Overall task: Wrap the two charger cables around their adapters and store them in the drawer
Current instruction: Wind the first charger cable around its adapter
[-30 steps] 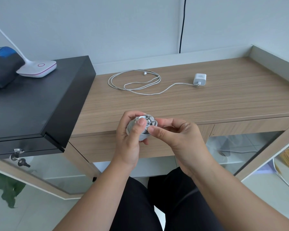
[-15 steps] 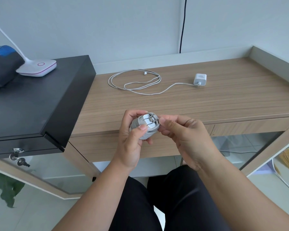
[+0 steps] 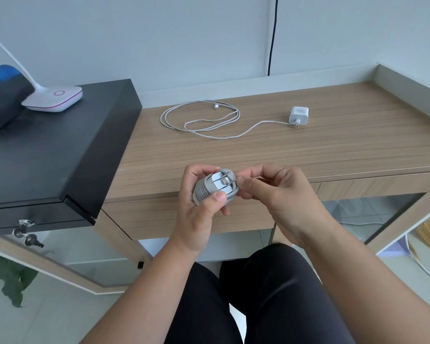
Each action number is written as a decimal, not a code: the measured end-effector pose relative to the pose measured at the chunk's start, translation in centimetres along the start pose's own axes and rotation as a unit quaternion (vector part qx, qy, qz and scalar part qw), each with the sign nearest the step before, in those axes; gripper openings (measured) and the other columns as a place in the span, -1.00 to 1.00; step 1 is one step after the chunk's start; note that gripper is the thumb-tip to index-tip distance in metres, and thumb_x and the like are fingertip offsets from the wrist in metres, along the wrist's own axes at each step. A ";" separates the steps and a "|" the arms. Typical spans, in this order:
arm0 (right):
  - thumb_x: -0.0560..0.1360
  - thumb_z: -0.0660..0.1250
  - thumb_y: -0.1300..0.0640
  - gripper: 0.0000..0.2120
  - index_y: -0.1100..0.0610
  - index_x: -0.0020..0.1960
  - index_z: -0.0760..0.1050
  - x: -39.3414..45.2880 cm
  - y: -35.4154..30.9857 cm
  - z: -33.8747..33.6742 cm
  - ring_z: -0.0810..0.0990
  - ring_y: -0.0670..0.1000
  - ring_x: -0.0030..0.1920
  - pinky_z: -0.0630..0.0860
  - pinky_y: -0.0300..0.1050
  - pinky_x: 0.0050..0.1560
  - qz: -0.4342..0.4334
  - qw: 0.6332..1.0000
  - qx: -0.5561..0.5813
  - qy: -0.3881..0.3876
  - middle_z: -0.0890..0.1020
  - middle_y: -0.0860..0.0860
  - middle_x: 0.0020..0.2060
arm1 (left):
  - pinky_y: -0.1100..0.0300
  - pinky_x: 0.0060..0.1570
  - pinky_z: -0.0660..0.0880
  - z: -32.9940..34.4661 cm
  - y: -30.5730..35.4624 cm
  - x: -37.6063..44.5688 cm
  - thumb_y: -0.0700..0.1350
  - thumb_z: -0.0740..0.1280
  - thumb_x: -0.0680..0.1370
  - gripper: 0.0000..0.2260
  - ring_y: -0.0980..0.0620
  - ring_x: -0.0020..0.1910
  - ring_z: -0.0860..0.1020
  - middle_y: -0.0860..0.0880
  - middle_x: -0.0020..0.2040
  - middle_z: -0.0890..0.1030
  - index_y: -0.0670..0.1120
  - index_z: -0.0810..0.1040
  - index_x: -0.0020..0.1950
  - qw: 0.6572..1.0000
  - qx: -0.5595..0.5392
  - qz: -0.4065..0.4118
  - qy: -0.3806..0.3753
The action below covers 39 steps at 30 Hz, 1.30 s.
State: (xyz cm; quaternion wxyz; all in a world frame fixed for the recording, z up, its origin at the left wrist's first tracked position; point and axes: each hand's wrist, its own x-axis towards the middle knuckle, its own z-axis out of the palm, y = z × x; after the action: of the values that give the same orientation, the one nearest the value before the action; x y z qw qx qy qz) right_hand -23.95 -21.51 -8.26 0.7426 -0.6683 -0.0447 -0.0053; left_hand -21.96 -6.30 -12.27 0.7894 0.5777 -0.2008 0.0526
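Observation:
My left hand (image 3: 204,207) grips a white adapter (image 3: 215,186) with its grey cable coiled tightly around it, held in front of the desk's front edge. My right hand (image 3: 273,194) pinches the cable's end at the adapter's right side, by the prongs. A second white adapter (image 3: 299,115) lies far back on the wooden desk (image 3: 333,150), its white cable (image 3: 201,121) spread in loose loops to its left. Under the desk edge sits a closed drawer front (image 3: 372,187).
A black cabinet (image 3: 50,155) stands at the left, bearing a white lamp base (image 3: 54,98) and a dark blue object (image 3: 3,95). Keys (image 3: 26,235) hang from its lock. Glass-fronted cabinets flank my knees below. A black cord (image 3: 272,36) runs down the wall.
The wrapped adapter has turned in my left hand so its prong face shows. My right hand's fingers have shifted to the cable end at the adapter's right side.

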 end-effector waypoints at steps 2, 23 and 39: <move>0.47 0.40 0.24 -0.94 0.19 -0.14 0.65 0.0 0.1 0.1 0.56 -0.08 -0.29 0.49 -0.15 -0.10 -0.005 1.000 -0.014 0.002 0.63 -0.02 -0.39 | 0.15 -0.42 0.42 0.0 -0.2 -0.1 -0.05 0.34 0.34 -0.72 -0.14 -0.16 0.54 -0.07 -0.10 0.60 0.03 0.48 0.04 1.000 -0.008 -0.002 0.001; 0.38 0.40 0.16 -0.84 0.12 -0.05 0.66 -0.3 1.8 -0.6 0.58 -0.11 -0.21 0.46 -0.18 -0.03 -0.032 0.990 0.133 0.022 0.66 -0.02 -0.28 | 0.21 -0.40 0.47 0.4 -0.2 0.8 0.28 0.48 0.31 -0.54 0.03 -0.14 0.62 0.06 -0.07 0.63 0.11 0.46 0.07 0.999 0.004 -0.002 -0.035; 0.46 0.36 0.42 -0.58 0.23 0.29 0.45 5.8 3.9 1.5 0.63 -0.06 -0.22 0.57 -0.23 -0.10 -0.026 0.996 0.076 -0.046 0.59 0.08 -0.10 | 0.19 -0.17 0.59 -1.9 0.3 2.0 -0.05 0.27 0.50 -0.55 -0.01 -0.09 0.58 -0.20 0.08 0.56 -0.29 0.44 0.31 0.962 -0.126 -0.205 0.130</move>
State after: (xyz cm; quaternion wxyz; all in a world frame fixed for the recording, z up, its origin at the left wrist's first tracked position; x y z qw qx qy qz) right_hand -18.01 -19.27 -11.50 0.7882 -0.6078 -0.0962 0.0092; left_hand -19.77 -4.73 -11.69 0.8688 0.4909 0.0210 -0.0613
